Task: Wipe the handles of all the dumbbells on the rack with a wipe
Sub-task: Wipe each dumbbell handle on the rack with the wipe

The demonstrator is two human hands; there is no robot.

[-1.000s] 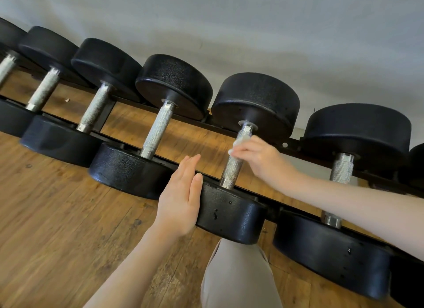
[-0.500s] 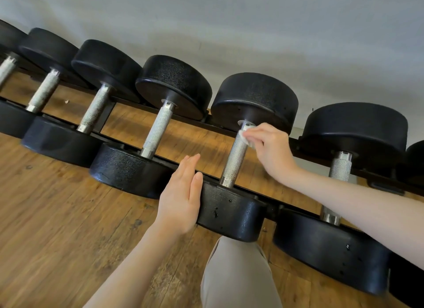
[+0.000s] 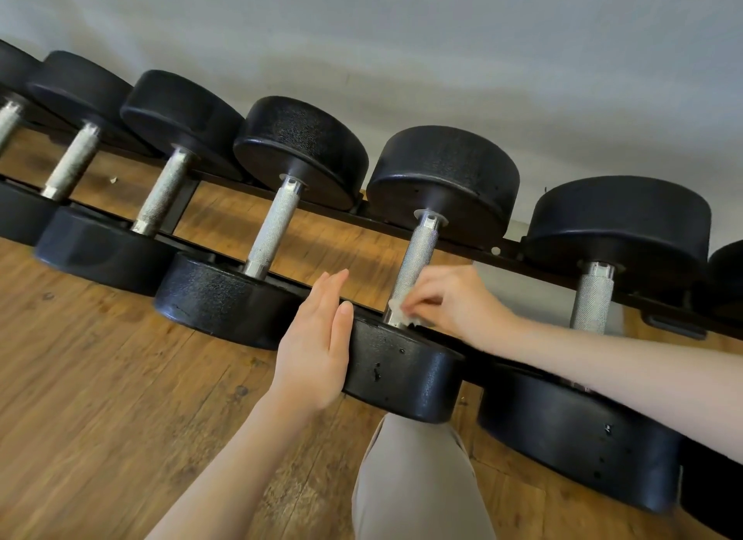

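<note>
Several black dumbbells with knurled steel handles lie side by side on a low black rack (image 3: 488, 250). My right hand (image 3: 454, 302) pinches a small white wipe (image 3: 398, 308) against the lower end of the middle dumbbell's handle (image 3: 416, 264), just above its near head (image 3: 402, 368). With straight fingers, my left hand (image 3: 315, 344) rests flat against the left side of that near head. The handles of the neighbouring dumbbells on the left (image 3: 273, 230) and right (image 3: 593, 296) are bare.
The rack stands on a wooden floor (image 3: 100, 399) against a pale wall (image 3: 442, 49). My knee in beige trousers (image 3: 418, 479) sits just below the middle dumbbell. More dumbbells run off both the left and right edges.
My right hand has slid the wipe down the handle, from the top by the far head to the bottom by the near head. My left hand has stayed on the near head.
</note>
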